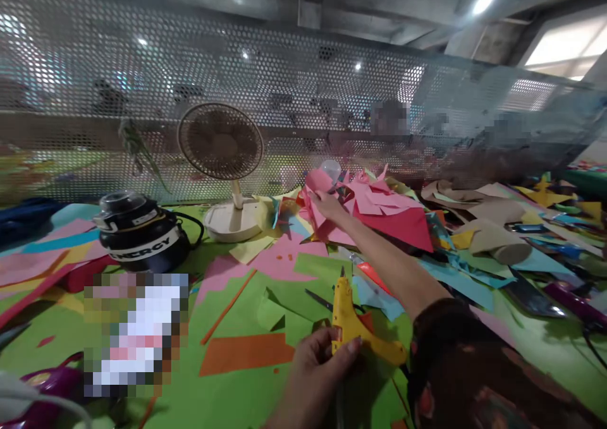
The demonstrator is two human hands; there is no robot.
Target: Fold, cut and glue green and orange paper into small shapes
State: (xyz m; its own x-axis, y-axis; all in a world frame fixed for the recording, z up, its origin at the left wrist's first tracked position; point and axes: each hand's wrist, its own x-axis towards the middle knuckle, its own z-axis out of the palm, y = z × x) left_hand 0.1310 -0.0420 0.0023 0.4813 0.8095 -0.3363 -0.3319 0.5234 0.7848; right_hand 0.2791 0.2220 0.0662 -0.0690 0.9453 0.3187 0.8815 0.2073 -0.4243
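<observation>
The yellow glue gun (342,312) is held at the lower middle of the view, above the green surface (227,397), with its body gripped between the thumb and fingers of the left hand (322,369). Some paper is judged to be cut already, since an orange piece (246,353) and offcuts lie loose; no joint or glue bead can be made out at the nozzle (342,272), and the amount of work left cannot be determined. The barrel's long axis is directed forward, nozzle away from the person, toward the perforated screen (294,88); the handle is angled to the right and back. A dark blade (318,299) is located just beside the barrel. Farther forward, the pink paper (318,181) is touched by the right hand (329,205); whether it is pinched cannot be told. Beyond, to the left, a fan (220,141) is positioned.
</observation>
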